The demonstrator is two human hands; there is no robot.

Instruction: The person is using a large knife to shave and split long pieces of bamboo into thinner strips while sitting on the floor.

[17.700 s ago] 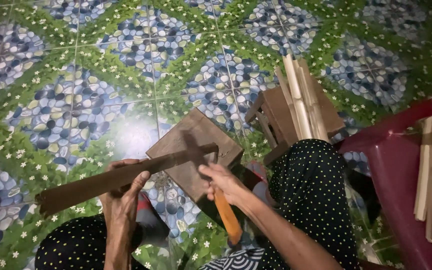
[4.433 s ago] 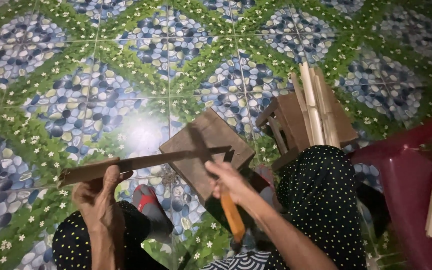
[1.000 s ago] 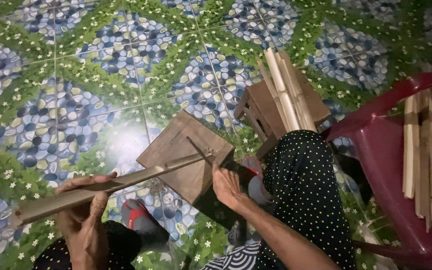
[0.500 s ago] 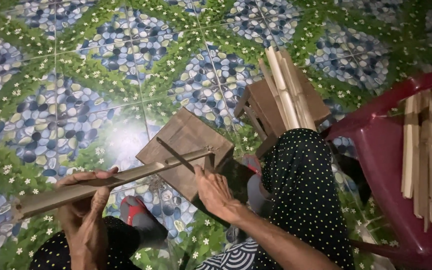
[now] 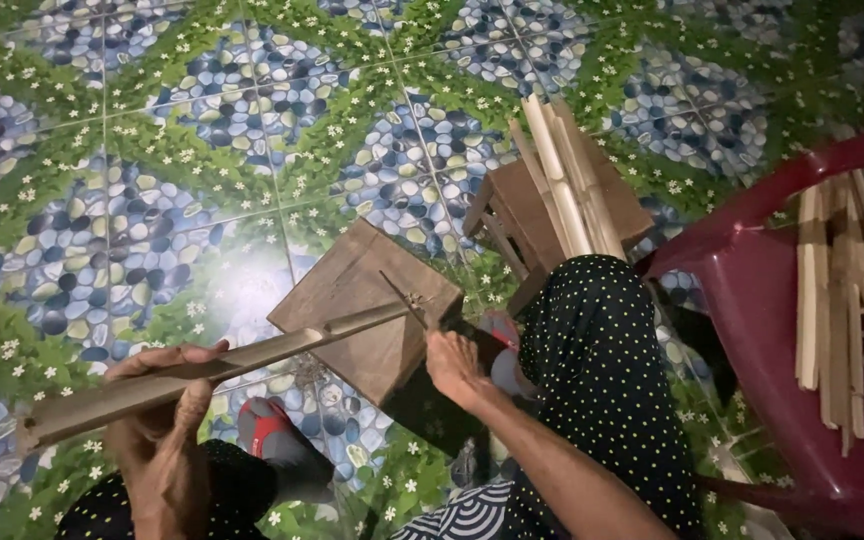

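Blade (image 5: 404,298) half hidden behind bamboo strip (image 5: 202,375)

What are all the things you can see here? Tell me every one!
Long bamboo piece: one, brown, across the lap, its end on the block.
Wooden block: one, brown, on the floor.
Blade: one, thin and dark, at the bamboo's end.
Stool: one, brown, behind the block.
Bamboo strips: several, pale, on the stool.
Tub: one, dark red, at right, holding more strips.
Floor: tiles, blue pebbles and green leaves.
Left hand: holds the bamboo.
Right hand: grips the blade's handle.
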